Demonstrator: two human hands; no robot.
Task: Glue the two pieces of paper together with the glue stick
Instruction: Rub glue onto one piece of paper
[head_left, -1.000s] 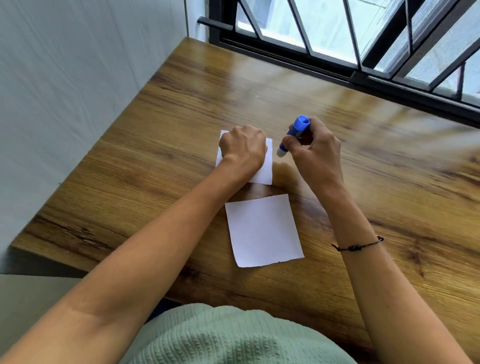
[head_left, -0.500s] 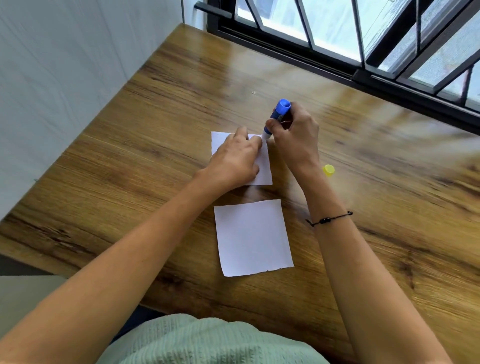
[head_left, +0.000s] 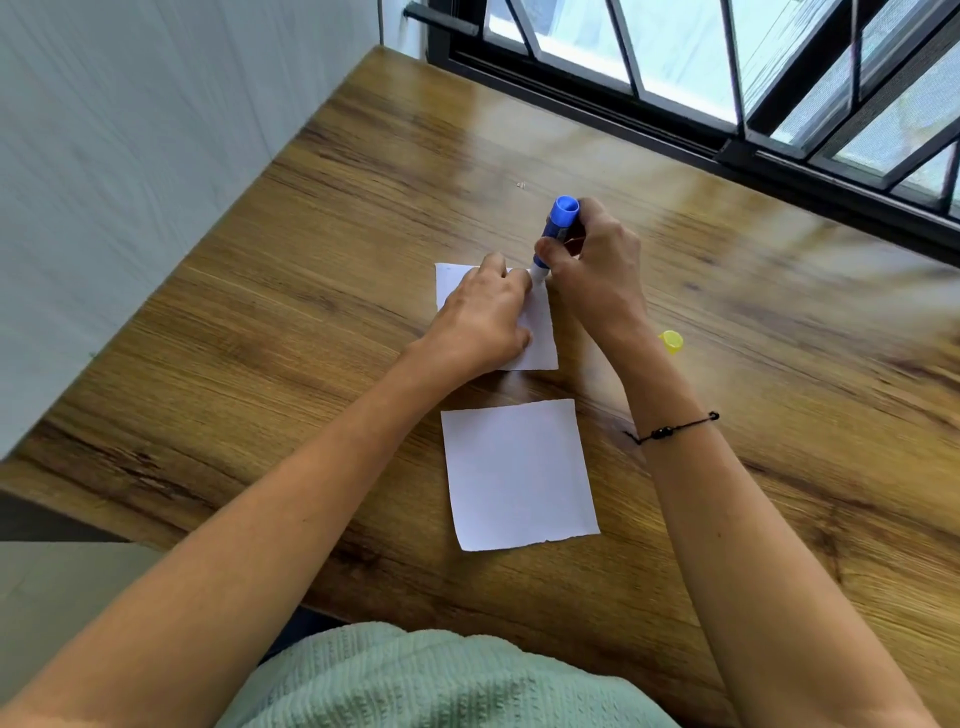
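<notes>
Two white paper squares lie on the wooden table (head_left: 311, 338). My left hand (head_left: 480, 317) presses flat on the far paper (head_left: 543, 332), fingers spread over it and covering most of it. My right hand (head_left: 597, 270) grips a blue glue stick (head_left: 558, 223), tilted, with its white tip touching the far paper's top right corner beside my left fingertips. The near paper (head_left: 519, 473) lies bare and flat, closer to me, with a rough torn bottom edge.
A small yellow cap (head_left: 671, 341) lies on the table just right of my right wrist. A grey wall runs along the left edge of the table. A black barred window frame (head_left: 675, 124) borders the far edge.
My left hand opened from a fist to flat fingers on the far paper. The glue stick came down from above the paper's right edge to its top right corner. The yellow cap came into view.
</notes>
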